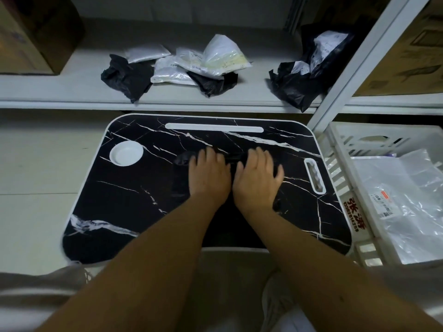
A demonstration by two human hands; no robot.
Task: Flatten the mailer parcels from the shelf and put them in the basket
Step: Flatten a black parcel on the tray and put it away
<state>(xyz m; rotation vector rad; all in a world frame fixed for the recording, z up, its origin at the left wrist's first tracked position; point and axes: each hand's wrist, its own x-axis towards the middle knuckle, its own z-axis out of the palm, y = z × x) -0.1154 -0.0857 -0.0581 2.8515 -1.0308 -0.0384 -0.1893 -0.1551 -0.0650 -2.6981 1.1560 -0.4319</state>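
1. The left hand (208, 174) and right hand (257, 176) lie side by side, palms down, fingers straight and a little spread, pressing a black mailer (183, 160) flat on the lap desk (134, 204). Neither hand grips anything.

2. The mailer is hard to make out against the dark marble top (black on black). Its wrinkled edge shows left of the left hand's fingers, and a little of it shows past the right hand, so its long axis seems to run left to right under both palms.

3. The basket (345, 140) stands just beside the desk's right edge, with clear flattened bags (407, 200) already in it. The right hand is the nearer one to it, so the carry from desk to basket looks like a short sideways move to the right.

4. Judged from this, the step in hand is the flattening itself. The next move would call for sweeping the palms apart along that left-right axis, then taking hold of the mailer's right end.

5. More parcels wait on the shelf (72, 92) straight ahead: a black one (127, 76) at left, a pile of white ones (203, 61) in the middle, and a large black bundle (309, 75) at right beside the shelf post (354, 68). All lie beyond the desk's far edge, well apart from both hands.

6. Much of the task is still to do.
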